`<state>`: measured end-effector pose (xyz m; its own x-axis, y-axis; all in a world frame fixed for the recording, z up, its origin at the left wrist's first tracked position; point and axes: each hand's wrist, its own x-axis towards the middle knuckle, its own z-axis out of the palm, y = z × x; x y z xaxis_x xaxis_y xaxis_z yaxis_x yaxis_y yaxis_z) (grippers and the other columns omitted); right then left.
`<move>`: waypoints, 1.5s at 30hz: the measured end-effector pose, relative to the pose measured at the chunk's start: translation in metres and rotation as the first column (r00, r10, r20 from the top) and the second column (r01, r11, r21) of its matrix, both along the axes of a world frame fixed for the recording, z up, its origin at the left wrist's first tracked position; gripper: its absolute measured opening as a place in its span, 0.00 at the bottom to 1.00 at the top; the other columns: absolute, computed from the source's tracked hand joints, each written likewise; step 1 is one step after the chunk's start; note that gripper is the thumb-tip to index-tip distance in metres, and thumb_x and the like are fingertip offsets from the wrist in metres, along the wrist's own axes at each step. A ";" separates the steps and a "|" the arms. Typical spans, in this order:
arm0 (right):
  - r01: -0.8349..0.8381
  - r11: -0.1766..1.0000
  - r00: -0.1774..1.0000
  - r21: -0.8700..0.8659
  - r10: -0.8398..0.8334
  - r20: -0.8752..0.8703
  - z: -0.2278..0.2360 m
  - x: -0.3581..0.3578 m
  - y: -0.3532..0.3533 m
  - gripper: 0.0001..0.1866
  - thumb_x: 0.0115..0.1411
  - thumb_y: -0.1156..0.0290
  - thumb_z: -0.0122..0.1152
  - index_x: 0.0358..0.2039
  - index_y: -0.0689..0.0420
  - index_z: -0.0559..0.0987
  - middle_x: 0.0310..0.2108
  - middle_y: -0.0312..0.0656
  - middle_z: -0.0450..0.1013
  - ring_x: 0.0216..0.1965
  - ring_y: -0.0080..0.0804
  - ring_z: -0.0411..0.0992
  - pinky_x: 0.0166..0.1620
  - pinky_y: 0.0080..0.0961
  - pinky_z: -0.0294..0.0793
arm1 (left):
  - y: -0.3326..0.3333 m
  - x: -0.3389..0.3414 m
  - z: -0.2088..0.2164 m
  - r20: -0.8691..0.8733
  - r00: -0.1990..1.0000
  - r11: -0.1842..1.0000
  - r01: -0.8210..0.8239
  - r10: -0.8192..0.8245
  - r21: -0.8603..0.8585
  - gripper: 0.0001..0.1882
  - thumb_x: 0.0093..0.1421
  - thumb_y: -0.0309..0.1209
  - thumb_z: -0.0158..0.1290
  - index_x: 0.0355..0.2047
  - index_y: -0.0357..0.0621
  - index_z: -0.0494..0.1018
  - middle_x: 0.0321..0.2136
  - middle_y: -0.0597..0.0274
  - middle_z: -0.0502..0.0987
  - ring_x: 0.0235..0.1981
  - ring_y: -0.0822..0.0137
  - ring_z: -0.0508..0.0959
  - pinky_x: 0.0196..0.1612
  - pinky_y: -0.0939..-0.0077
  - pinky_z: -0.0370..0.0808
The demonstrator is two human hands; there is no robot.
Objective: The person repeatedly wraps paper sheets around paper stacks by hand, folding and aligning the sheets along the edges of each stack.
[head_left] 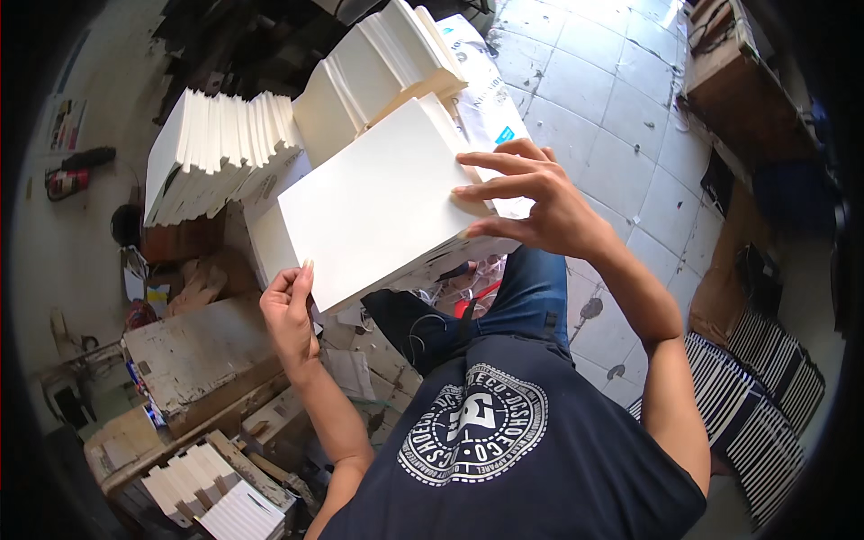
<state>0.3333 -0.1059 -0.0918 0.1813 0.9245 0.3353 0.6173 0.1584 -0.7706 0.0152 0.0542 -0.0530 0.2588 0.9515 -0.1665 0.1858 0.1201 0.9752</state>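
Note:
In front of me is a thick block of white paper (387, 198), its blank top sheet tilted. At the near-left corner my left hand (290, 310) is closed, thumb on top and fingers curled at the edge. How many sheets it grips is hidden. My right hand (549, 193) has its fingers spread, with the fingertips resting on the block's right end and the thumb by its near-right edge. Beyond the block lies a pile of cream paper blocks (373, 67). To its left stands another pile of bound paper blocks (229, 135), spines and edges fanned.
A white printed sack (481, 81) lies behind the block. At left is a worn wooden surface (198, 355), with more paper bundles (193, 477) below. Striped stacks (756, 414) sit at right on the tiled floor (594, 117). A wooden cabinet (747, 81) stands far right.

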 end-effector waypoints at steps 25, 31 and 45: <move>0.058 0.992 0.998 -0.114 -0.056 0.016 0.012 -0.008 0.007 0.20 0.45 0.64 0.79 0.42 0.47 0.88 0.56 0.39 0.76 0.55 0.42 0.69 0.58 0.42 0.69 | -0.037 -0.027 0.003 -0.270 0.940 0.827 0.316 -0.208 0.465 0.19 0.47 0.18 0.70 0.42 0.37 0.83 0.38 0.62 0.77 0.38 0.73 0.76 0.40 0.80 0.78; 0.040 0.994 0.999 -0.100 -0.040 -0.002 0.004 -0.007 0.007 0.22 0.44 0.62 0.79 0.43 0.47 0.87 0.56 0.40 0.76 0.55 0.41 0.69 0.58 0.42 0.70 | -0.036 -0.026 0.002 -0.343 0.929 0.764 0.319 -0.136 0.560 0.20 0.44 0.19 0.70 0.40 0.45 0.85 0.33 0.65 0.76 0.31 0.73 0.75 0.34 0.79 0.75; 0.037 0.995 0.999 -0.095 -0.037 0.004 0.003 -0.006 0.008 0.22 0.45 0.60 0.79 0.42 0.47 0.87 0.55 0.41 0.76 0.56 0.42 0.70 0.57 0.45 0.72 | -0.037 -0.029 -0.005 -0.367 0.924 0.713 0.326 -0.104 0.621 0.19 0.46 0.25 0.71 0.40 0.52 0.86 0.32 0.65 0.74 0.29 0.70 0.75 0.32 0.76 0.75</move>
